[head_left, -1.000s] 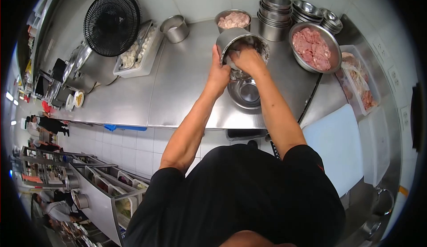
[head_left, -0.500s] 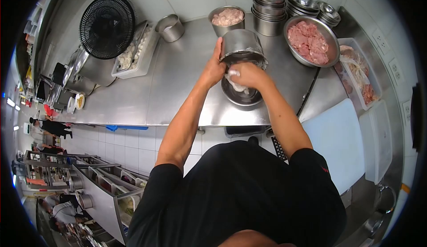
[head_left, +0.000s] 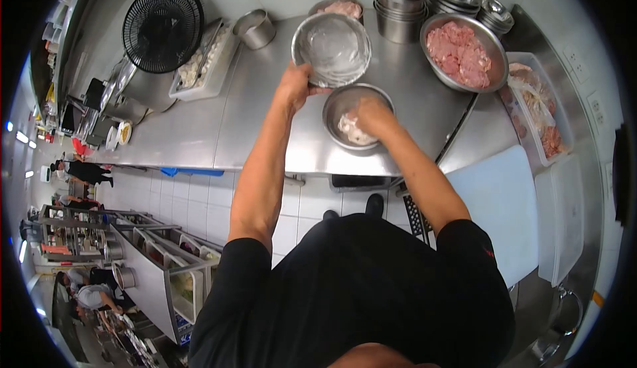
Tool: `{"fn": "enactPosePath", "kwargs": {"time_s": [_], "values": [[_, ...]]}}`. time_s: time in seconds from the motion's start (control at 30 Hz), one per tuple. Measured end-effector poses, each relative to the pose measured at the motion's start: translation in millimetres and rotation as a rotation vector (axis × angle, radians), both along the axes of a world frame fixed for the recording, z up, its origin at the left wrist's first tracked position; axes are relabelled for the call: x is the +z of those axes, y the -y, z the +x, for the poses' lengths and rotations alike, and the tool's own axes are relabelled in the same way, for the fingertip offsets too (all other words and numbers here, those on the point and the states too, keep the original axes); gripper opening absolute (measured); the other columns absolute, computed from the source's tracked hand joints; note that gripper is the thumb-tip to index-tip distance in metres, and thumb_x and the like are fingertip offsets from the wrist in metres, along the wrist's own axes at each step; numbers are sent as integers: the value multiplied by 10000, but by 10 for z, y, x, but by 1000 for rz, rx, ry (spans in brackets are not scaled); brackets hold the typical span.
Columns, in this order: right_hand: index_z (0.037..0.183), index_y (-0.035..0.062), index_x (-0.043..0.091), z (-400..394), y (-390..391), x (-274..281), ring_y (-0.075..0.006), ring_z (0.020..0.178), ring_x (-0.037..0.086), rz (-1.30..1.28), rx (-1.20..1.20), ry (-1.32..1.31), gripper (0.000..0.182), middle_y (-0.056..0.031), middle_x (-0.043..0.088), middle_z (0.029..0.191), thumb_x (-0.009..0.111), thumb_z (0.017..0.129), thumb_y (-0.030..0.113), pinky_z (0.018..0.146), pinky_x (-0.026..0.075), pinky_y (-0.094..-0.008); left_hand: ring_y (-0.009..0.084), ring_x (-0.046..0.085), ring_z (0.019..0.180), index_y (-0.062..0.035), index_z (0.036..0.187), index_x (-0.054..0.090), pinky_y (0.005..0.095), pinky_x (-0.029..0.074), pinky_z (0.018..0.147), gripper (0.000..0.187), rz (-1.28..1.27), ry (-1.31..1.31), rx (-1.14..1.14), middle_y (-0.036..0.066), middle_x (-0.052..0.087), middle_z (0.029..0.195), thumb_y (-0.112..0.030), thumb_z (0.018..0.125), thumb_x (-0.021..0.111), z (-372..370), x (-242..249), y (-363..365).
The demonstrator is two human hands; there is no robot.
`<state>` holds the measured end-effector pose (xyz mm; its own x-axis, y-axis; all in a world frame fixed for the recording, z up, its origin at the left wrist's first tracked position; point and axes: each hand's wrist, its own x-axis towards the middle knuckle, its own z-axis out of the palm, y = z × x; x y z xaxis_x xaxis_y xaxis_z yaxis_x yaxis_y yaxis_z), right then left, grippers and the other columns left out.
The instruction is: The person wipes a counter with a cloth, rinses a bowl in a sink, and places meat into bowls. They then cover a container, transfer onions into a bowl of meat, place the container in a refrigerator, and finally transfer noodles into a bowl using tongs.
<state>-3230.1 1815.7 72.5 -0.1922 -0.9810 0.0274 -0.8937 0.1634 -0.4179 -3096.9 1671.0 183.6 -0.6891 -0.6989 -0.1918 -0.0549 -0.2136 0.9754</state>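
Observation:
My left hand (head_left: 296, 88) is closed on the rim of a round steel pot (head_left: 332, 50), tipped so that its inside faces me. A thin whitish residue coats the pot's bottom and wall. Just below it, a steel mixing bowl (head_left: 332, 96) rests on the counter. A pale, wet mass of food (head_left: 355, 129) lies in the bowl; its kind is not clear. My right hand (head_left: 375, 117) reaches into the bowl, its fingers curled against the pale mass and their tips hidden.
Behind the pot stands another pot of pale meat (head_left: 342, 8). To the right are stacked steel pots (head_left: 400, 10), a bowl of raw pink meat (head_left: 461, 53), a bin of bagged meat (head_left: 537, 113) and a cutting board (head_left: 497, 209). A black fan (head_left: 162, 28) and white tub (head_left: 209, 69) stand left.
My left hand has swung the pot up and left, away from above the bowl, turning its inside toward me. My right hand has come out from under the pot and lowered into the bowl.

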Motion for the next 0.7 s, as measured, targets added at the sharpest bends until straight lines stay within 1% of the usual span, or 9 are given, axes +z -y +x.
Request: {"fn": "enactPosePath", "kwargs": {"time_s": [0.1, 0.2, 0.27, 0.37, 0.47, 0.57, 0.6, 0.67, 0.7], "values": [[1107, 79, 717, -124, -296, 271, -347, 911, 662, -251, 7, 311, 302, -171, 696, 1009, 634, 816, 61, 881, 514, -399, 331, 681, 940, 168, 1176, 483, 420, 633, 767, 374, -52, -12, 14, 270, 621, 1094, -33, 866, 423, 152, 113, -105], [1196, 122, 693, -117, -761, 722, -271, 864, 678, -374, -257, 454, 359, -165, 695, 1055, 679, 838, 104, 816, 514, -341, 314, 683, 942, 109, 1303, 366, 410, 652, 706, 443, 6, -33, -90, 247, 574, 1181, -49, 892, 412, 258, 158, -213], [1278, 163, 643, -2, -1176, 1032, -231, 935, 683, -569, -297, 326, 440, -148, 688, 1109, 679, 843, 108, 807, 513, -316, 324, 682, 941, 137, 1251, 402, 411, 652, 707, 408, 2, -24, -133, 251, 582, 1158, -59, 894, 414, 251, 222, -455], [1280, 207, 634, 245, -1758, 1268, -323, 1017, 644, -554, -360, 239, 447, -140, 657, 1130, 673, 848, 99, 871, 512, -407, 339, 679, 938, 156, 1219, 421, 414, 653, 711, 393, 49, -70, -205, 257, 590, 1134, -66, 894, 419, 230, 246, -944], [1254, 210, 641, 354, -2366, 1044, -290, 1054, 633, -743, -476, -265, 447, -115, 599, 1240, 703, 824, 103, 861, 517, -387, 353, 674, 963, 172, 1205, 423, 407, 641, 744, 396, 101, -113, -415, 258, 595, 1121, -76, 898, 437, 82, 278, -1684], [1036, 146, 665, 732, -3329, 1186, -316, 1099, 604, -641, -676, -156, 269, -101, 591, 1233, 742, 779, 124, 907, 503, -402, 329, 676, 981, 95, 1288, 411, 408, 616, 792, 420, 177, -180, -709, 223, 596, 1187, -126, 937, 474, -40, 204, -2576], [1030, 144, 666, 841, -3741, 1170, -312, 1093, 604, -629, -754, -175, 269, -100, 594, 1216, 748, 774, 125, 896, 505, -396, 320, 676, 987, 55, 1319, 408, 412, 605, 807, 432, 181, -235, -792, 210, 588, 1231, -159, 956, 503, 1, 244, -2917], [1018, 138, 670, 1012, -4481, 1131, -303, 1079, 606, -630, -863, -207, 268, -98, 601, 1183, 760, 766, 128, 875, 510, -385, 333, 613, 1130, -28, 1545, 154, 431, 543, 902, 798, 182, -234, -952, 225, 461, 1413, -331, 964, 609, 92, 295, -3442], [984, 100, 679, 1129, -4906, 1152, -290, 987, 637, -666, -921, -279, 262, -97, 613, 1138, 788, 750, 145, 822, 521, -369, 337, 585, 1174, -32, 1552, 115, 429, 526, 929, 828, 130, -238, -1011, 233, 438, 1435, -345, 964, 606, 182, 322, -3630]]}}
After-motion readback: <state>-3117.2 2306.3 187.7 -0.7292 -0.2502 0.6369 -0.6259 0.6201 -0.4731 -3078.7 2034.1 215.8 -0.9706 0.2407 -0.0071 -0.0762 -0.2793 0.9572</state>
